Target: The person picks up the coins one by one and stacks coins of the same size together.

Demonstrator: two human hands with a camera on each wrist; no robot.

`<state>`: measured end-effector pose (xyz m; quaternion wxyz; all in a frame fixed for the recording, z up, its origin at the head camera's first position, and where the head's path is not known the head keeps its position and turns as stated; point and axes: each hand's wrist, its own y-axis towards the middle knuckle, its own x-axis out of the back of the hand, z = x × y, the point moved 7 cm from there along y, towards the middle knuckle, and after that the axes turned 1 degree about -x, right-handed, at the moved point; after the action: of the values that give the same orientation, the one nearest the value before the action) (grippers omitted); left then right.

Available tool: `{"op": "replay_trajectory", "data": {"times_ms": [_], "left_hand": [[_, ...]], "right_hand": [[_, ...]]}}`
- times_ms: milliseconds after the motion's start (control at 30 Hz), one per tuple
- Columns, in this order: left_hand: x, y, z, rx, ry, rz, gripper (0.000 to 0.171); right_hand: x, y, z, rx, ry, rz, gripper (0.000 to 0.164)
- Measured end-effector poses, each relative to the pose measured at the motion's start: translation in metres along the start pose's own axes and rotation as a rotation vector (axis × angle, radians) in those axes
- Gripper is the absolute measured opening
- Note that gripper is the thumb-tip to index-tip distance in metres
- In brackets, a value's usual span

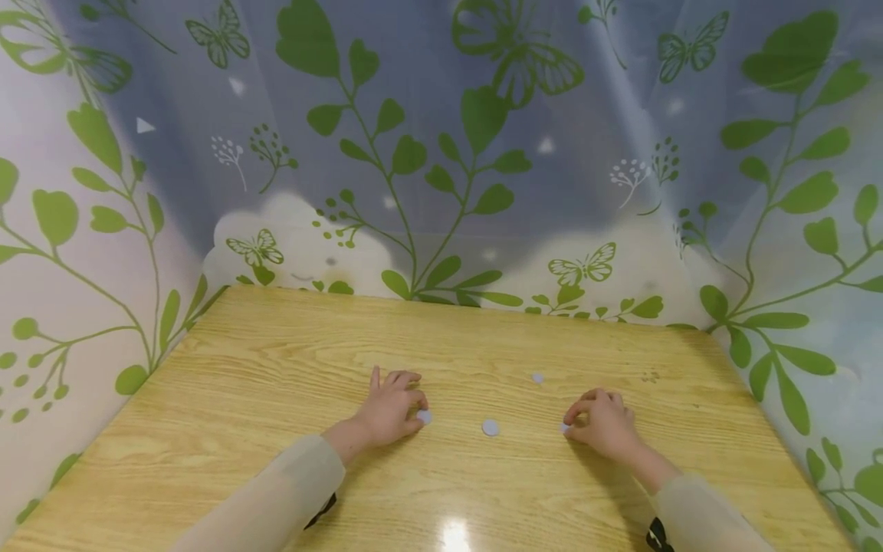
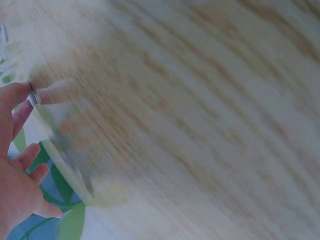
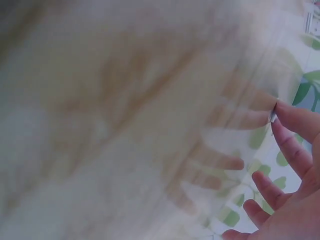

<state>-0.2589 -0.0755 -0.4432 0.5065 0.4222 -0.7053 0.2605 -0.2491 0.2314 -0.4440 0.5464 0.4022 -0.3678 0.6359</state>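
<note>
Between thumb and forefinger my left hand (image 1: 388, 410) pinches a small pale round disc (image 1: 424, 416), low over the wooden table, its other fingers spread. To the right, my right hand (image 1: 605, 423) pinches a similar disc (image 1: 566, 428) by its edge, mostly covered by the fingertips in the head view. Both wrist views show a disc (image 2: 33, 96) edge-on at the fingertips. A third disc (image 1: 490, 427) lies flat on the table between the hands. Farther back, nearer the right hand, lies a smaller-looking disc (image 1: 538, 378).
The wood-grain table (image 1: 276, 345) has a glossy top that mirrors the fingers. A curtain (image 1: 428, 153) printed with green leaves and butterflies surrounds its back and sides. Small dark marks (image 1: 651, 376) show on the tabletop at the right. Light sleeves cover both forearms.
</note>
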Motion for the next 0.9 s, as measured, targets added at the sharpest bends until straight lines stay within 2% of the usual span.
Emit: {"op": "replay_trajectory", "data": {"times_ms": [200,900], "left_hand": [[0.0,0.0,0.0,-0.001,-0.004,0.0,0.012],[-0.002,0.001,0.002,0.011,-0.01,0.01,0.015]], "right_hand": [[-0.002,-0.007,0.008,0.034,0.004,0.002,0.009],[-0.001,-0.011,0.012,0.029,0.021,-0.012,0.007]]}}
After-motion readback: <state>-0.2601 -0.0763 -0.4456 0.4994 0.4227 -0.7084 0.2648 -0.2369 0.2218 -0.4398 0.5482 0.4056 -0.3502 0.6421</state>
